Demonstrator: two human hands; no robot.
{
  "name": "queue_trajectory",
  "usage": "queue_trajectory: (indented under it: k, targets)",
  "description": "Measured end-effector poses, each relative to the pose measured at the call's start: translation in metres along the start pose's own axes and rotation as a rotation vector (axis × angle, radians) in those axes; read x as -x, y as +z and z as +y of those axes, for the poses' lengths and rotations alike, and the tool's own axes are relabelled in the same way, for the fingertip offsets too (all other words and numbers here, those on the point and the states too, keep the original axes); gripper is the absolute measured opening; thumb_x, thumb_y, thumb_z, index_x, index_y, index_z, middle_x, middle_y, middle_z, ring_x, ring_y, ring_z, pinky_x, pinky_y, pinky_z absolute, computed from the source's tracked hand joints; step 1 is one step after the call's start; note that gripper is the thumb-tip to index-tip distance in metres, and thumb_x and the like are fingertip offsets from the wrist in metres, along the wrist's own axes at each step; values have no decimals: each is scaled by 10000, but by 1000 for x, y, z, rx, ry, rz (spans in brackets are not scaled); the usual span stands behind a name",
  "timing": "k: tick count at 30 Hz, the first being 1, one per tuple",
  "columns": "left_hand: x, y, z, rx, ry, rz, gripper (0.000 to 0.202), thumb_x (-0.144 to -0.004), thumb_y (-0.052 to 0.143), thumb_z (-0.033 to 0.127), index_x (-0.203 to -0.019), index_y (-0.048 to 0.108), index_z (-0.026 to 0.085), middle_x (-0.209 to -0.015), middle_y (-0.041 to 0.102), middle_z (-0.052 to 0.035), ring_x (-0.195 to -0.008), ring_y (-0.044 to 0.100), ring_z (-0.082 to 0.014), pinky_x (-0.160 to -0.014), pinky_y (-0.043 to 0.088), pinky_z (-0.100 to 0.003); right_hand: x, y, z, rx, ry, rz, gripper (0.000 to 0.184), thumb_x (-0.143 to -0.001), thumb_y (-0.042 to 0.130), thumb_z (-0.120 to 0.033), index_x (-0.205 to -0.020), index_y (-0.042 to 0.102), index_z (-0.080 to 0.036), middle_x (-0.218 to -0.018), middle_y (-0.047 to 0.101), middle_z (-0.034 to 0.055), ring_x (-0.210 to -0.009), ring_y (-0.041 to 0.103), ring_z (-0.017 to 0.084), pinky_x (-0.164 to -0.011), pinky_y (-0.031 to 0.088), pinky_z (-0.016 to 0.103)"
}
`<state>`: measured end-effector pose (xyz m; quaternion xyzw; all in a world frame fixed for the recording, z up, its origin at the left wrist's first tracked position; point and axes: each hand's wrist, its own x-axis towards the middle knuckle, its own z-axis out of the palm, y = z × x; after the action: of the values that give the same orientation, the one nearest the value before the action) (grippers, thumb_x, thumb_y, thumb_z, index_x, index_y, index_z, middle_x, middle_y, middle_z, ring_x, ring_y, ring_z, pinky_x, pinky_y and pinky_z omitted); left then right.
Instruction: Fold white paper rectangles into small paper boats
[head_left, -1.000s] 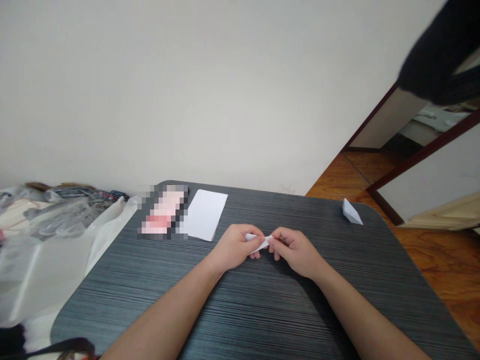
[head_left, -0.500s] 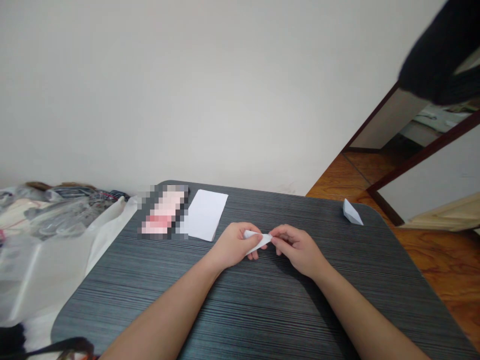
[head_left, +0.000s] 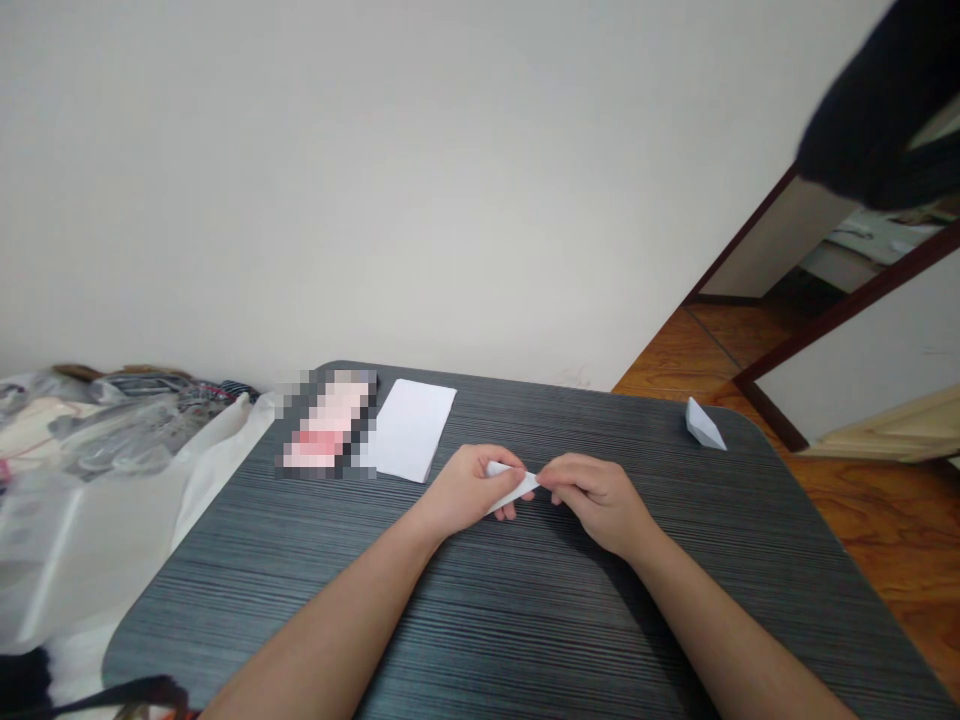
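Observation:
A small folded piece of white paper (head_left: 511,487) is held above the middle of the dark table (head_left: 480,610). My left hand (head_left: 474,488) grips its wider end, thumb on top and fingers beneath. At the paper's narrow right tip, my right hand (head_left: 592,497) pinches with thumb and forefinger, which cover the very end. Behind my left hand lies a stack of white paper sheets (head_left: 412,430). A finished-looking folded paper boat (head_left: 703,426) rests near the table's far right corner.
Left of the paper stack is a blurred-out pinkish rectangular object (head_left: 326,420). Clear plastic bags and wrapped goods (head_left: 112,430) crowd the left side beside the table. A pale wall (head_left: 480,190) rises behind, and wooden floor (head_left: 885,510) shows at the right.
My right hand's fingers have closed further over the paper's narrow tip and hide more of it. My left hand keeps nearly the same place and grip.

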<state>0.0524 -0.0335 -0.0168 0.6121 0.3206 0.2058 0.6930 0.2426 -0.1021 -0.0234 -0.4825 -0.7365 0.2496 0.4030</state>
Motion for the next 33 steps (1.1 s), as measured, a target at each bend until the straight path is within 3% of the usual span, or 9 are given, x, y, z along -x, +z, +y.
queue_trajectory:
  k: [9,11,14,17,20,33]
  targets:
    - [0,1,2,-35,-1,31,213,-780,581,314,-798,642,111,-717,677,-77,-499,558,-87,-470,444,-187,1,-1,1,22,-76,-71,219,-880,482,-137,-945,671,-225,-887,674,41,-808,619,150,-726,470,264]
    - [0,2,2,-37,9,46,197,-781,575,297,-797,638,111,-708,674,-72,-498,556,-89,-482,454,-197,1,-1,-3,22,-27,-66,181,-874,504,-172,-944,665,-214,-903,673,48,-820,620,159,-732,468,267]
    - [1,2,3,-74,25,50,192,-782,565,290,-795,642,115,-709,672,-67,-506,554,-90,-477,444,-193,-1,0,-8,16,162,-15,203,-901,458,-211,-1024,618,-188,-701,648,18,-595,593,126,-573,448,234]
    - [2,3,4,-112,28,39,183,-774,567,282,-780,648,118,-617,637,-39,-503,550,-95,-478,436,-189,-3,2,-10,66,221,-48,212,-907,445,-229,-868,647,-178,-571,590,-11,-522,551,114,-547,416,226]
    - [3,3,5,-130,30,40,181,-767,568,280,-767,652,119,-548,599,-17,-489,538,-93,-474,425,-185,-5,3,-11,77,206,-123,255,-894,450,-201,-715,629,-173,-617,609,-4,-535,547,102,-548,403,213]
    - [3,3,6,-138,16,59,182,-763,561,284,-764,651,126,-525,588,-7,-474,530,-94,-463,409,-187,-4,5,-10,40,278,-155,221,-878,467,-197,-704,601,-170,-566,560,-24,-511,522,97,-515,380,197]
